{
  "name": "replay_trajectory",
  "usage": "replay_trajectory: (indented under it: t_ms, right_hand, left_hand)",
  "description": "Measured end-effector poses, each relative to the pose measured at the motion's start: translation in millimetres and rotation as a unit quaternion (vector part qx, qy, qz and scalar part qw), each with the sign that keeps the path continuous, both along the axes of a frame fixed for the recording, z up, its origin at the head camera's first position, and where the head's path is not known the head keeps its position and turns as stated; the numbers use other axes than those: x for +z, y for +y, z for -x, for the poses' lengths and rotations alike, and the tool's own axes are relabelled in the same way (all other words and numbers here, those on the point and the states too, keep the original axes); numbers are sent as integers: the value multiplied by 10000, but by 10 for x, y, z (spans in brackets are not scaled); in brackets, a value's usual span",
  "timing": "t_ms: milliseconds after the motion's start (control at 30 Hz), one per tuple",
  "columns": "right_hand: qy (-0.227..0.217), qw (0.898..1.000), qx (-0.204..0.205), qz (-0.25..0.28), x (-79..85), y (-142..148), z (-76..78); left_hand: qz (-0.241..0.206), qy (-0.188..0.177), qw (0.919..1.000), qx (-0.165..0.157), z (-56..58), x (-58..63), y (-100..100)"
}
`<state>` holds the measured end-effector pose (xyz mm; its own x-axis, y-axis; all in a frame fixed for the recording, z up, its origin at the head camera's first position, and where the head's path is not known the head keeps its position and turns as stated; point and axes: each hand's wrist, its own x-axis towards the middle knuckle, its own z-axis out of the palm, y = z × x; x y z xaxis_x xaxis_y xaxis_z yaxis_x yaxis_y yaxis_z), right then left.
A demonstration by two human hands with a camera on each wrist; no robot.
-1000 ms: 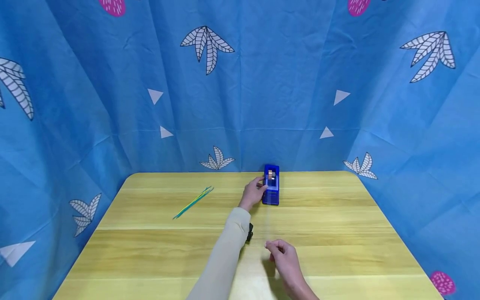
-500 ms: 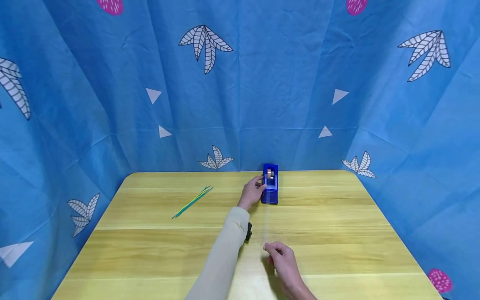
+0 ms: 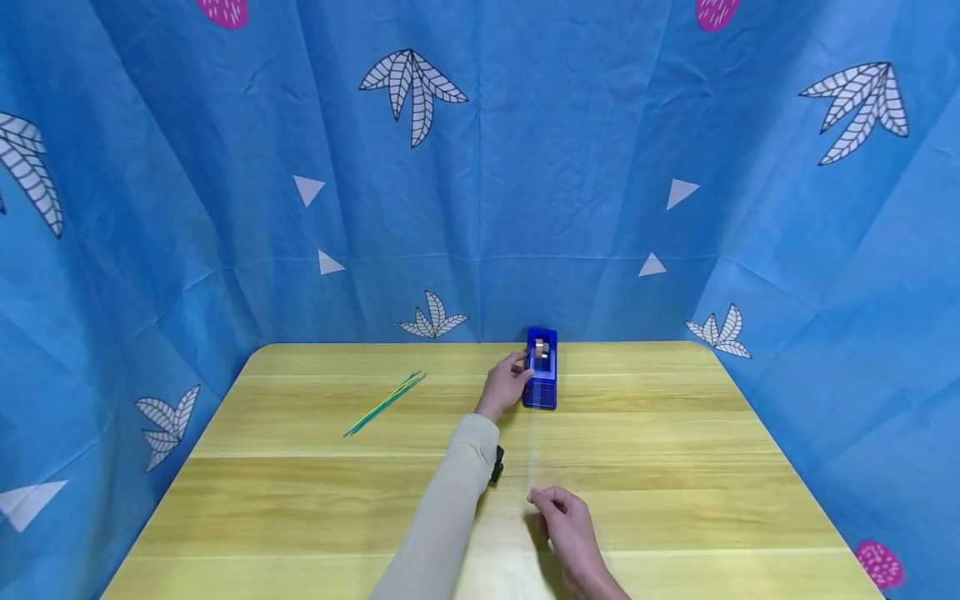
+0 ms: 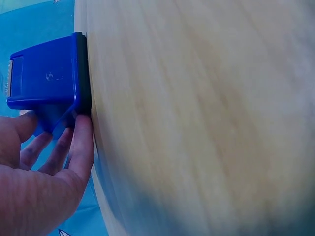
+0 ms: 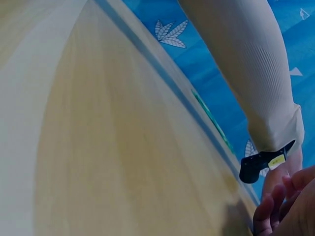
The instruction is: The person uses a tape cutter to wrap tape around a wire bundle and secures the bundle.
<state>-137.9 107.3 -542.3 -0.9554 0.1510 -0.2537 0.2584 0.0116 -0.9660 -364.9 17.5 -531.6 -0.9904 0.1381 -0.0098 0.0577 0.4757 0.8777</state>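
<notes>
A blue tape dispenser (image 3: 541,393) stands at the far edge of the table, its cutting edge toward the person. My left hand (image 3: 504,387) holds its left side. In the left wrist view, the thumb and curled fingers of the left hand (image 4: 44,182) grip the dispenser's body (image 4: 47,73). From the dispenser a strip of clear tape (image 3: 534,442) runs straight toward the person, faint against the wood. Nearer the front, my right hand (image 3: 572,533) pinches the free end of that tape between thumb and finger. Its fingers (image 5: 266,214) show only partly in the right wrist view.
A bundle of thin green and yellow strips (image 3: 385,405) lies on the wooden table (image 3: 675,467) to the left. A black wrist camera (image 3: 498,465) sits under the left sleeve (image 3: 442,508). Behind the table hangs a blue patterned curtain (image 3: 555,167).
My right hand has drawn slightly toward the person, and the tape strip looks a little longer. The left hand and the dispenser keep their place.
</notes>
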Motion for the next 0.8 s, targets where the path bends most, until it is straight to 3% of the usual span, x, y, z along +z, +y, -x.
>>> replay_trajectory:
  t_ms: [467, 800]
  right_hand:
    - [57, 9999, -83, 115, -63, -55, -20]
    - [37, 10000, -77, 44, -76, -35, 1]
  left_hand:
    - [2, -43, 10000, 14, -12, -12, -41]
    - [-127, -84, 9998, 147, -48, 42, 22]
